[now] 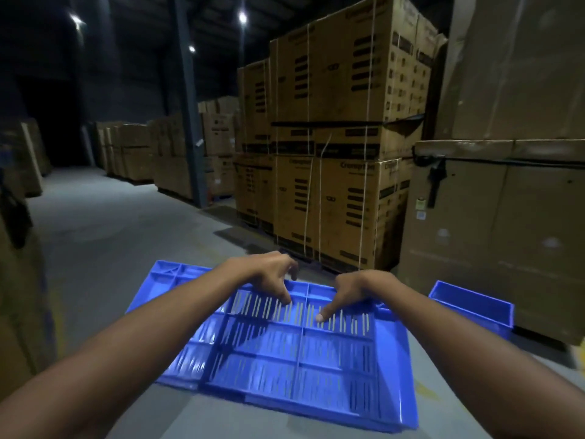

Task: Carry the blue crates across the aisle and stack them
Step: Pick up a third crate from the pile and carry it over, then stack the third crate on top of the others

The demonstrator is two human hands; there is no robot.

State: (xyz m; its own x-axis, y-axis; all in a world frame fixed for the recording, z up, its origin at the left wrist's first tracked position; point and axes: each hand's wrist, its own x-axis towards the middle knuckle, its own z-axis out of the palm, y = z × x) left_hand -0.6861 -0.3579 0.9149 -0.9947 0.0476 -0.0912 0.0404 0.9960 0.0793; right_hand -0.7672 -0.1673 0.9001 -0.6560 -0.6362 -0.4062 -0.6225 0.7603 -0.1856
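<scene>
You hold the blue crate at its far edge.
Your left hand and right hand both grip it, thumbs on the slatted base; another crate sits right, by the cartons.

The blue crate is glossy slotted plastic; the boxes are matt brown cardboard; the floor is dull concrete.

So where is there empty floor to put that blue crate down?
Bare grey floor runs left of the held blue crate, toward the aisle. The right side is crowded: a second blue crate sits against big cardboard boxes, with strapped carton stacks ahead.
</scene>
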